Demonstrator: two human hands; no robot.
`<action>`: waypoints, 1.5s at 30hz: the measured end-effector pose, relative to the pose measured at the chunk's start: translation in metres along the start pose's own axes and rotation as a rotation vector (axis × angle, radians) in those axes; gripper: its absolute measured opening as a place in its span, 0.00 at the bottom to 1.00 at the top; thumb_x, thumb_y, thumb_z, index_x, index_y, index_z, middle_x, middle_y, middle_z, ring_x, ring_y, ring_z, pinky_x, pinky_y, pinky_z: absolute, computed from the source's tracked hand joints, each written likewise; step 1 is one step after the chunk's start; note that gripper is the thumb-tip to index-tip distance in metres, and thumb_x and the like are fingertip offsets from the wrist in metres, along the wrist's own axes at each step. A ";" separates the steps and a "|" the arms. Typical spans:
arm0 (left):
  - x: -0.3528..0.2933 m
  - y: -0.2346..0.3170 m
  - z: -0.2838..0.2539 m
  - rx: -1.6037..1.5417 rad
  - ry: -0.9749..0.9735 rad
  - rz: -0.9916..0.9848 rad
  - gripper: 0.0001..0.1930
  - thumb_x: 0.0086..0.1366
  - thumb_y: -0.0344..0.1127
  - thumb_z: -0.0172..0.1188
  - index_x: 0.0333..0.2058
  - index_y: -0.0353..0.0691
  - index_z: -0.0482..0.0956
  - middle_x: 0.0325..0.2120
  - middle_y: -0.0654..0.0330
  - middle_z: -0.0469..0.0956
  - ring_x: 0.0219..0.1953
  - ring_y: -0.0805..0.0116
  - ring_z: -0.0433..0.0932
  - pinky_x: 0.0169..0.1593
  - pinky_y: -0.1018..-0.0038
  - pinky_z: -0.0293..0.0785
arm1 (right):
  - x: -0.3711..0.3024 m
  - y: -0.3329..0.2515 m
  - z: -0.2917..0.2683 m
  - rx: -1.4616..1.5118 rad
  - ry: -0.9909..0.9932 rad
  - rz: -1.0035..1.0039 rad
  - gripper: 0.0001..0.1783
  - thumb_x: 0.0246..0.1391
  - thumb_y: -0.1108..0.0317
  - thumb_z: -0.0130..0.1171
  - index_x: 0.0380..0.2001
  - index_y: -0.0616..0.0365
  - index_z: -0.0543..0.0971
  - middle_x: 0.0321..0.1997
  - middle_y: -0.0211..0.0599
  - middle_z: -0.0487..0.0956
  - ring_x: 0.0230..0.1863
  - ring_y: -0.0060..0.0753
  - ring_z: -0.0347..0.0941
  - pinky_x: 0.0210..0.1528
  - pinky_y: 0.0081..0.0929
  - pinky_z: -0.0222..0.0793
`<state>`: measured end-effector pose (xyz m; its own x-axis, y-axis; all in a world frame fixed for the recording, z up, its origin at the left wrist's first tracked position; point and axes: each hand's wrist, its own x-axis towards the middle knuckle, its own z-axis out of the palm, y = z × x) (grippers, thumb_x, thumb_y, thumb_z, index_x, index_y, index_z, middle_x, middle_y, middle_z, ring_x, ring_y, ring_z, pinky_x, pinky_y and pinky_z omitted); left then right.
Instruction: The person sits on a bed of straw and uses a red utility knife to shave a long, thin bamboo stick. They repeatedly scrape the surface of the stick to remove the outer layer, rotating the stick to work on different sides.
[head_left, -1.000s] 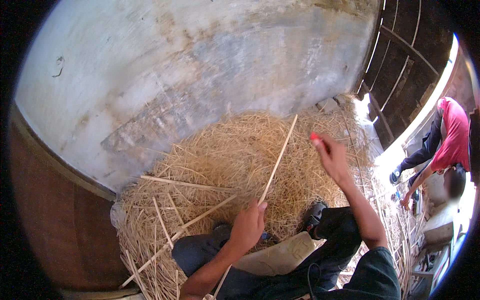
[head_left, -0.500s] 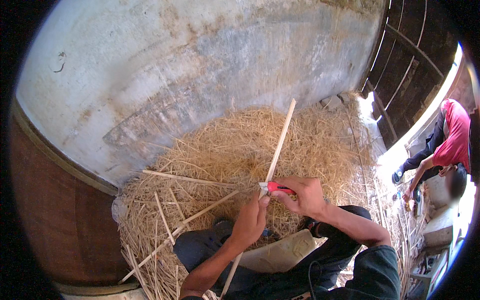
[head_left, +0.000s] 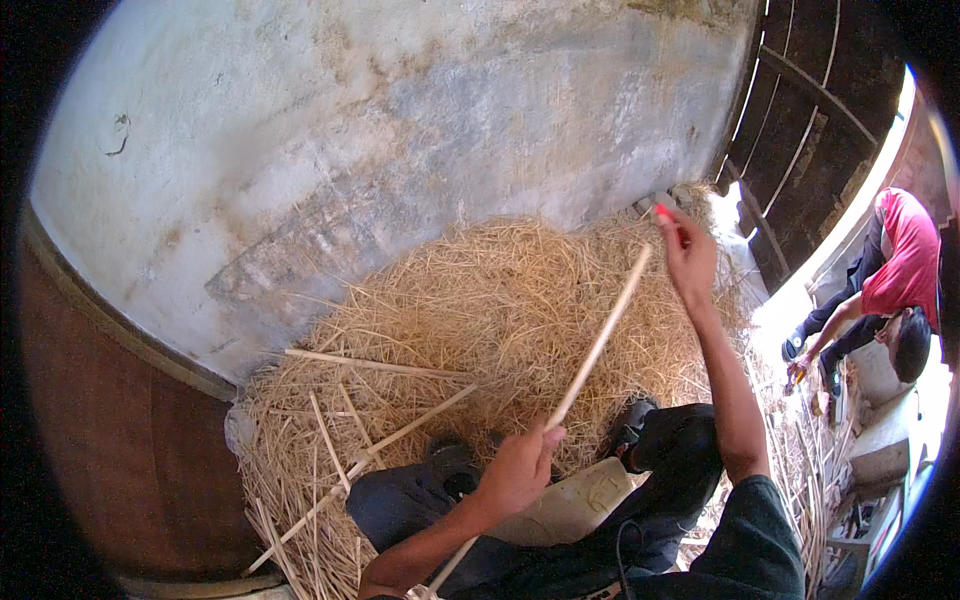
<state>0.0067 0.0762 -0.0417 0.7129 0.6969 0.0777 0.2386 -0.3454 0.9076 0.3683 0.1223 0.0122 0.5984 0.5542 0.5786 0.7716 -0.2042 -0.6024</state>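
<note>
- At the far left we see a dark brown wall (head_left: 110, 450) curving beside a pale, stained plaster wall (head_left: 400, 130).
- Below the plaster lies a heap of straw (head_left: 480, 300), and on its left part we count several loose pale sticks (head_left: 375, 365), lying crossed and apart from one another.
- Our left hand (head_left: 515, 470) is closed around a long pale stick (head_left: 600, 340); its grip is tight on the lower part of the shaft, and the stick slants up and to the right over the straw, with its lower end running down past our forearm.
- Under that hand we see our dark trousers (head_left: 400, 500) and dark shoes resting on the straw.
- Our right hand (head_left: 685, 250) is raised beyond the top end of the stick, just beside it, and its grip is narrow, pinching a small red thing (head_left: 664, 211) too small for us to identify.
- Farther right stands a dark slatted gate (head_left: 800, 120).
- At the far right another person in a red shirt (head_left: 905, 260) bends down over the sunlit ground, well apart from us.
</note>
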 end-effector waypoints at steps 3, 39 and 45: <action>-0.001 0.002 -0.005 -0.051 -0.015 -0.052 0.19 0.81 0.44 0.47 0.36 0.33 0.73 0.19 0.58 0.67 0.19 0.66 0.66 0.24 0.63 0.64 | 0.007 0.028 -0.001 0.003 0.031 0.041 0.25 0.69 0.46 0.56 0.51 0.56 0.84 0.27 0.46 0.82 0.28 0.38 0.79 0.35 0.35 0.73; 0.010 0.007 -0.014 -0.050 -0.050 -0.088 0.22 0.81 0.46 0.47 0.29 0.36 0.71 0.17 0.66 0.66 0.20 0.73 0.65 0.26 0.68 0.64 | -0.002 -0.011 -0.009 -0.033 -0.122 0.113 0.21 0.66 0.48 0.61 0.48 0.52 0.87 0.22 0.42 0.81 0.21 0.31 0.73 0.29 0.35 0.69; 0.016 -0.016 -0.019 -0.416 -0.127 -0.333 0.25 0.81 0.54 0.45 0.29 0.41 0.71 0.17 0.71 0.63 0.16 0.78 0.61 0.21 0.75 0.60 | -0.020 0.022 -0.009 0.097 -0.133 0.036 0.23 0.69 0.50 0.59 0.47 0.62 0.85 0.23 0.44 0.79 0.24 0.31 0.71 0.31 0.36 0.68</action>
<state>0.0017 0.1055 -0.0474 0.7236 0.6357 -0.2688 0.2026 0.1766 0.9632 0.3751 0.0998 -0.0072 0.5869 0.6509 0.4815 0.7215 -0.1505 -0.6759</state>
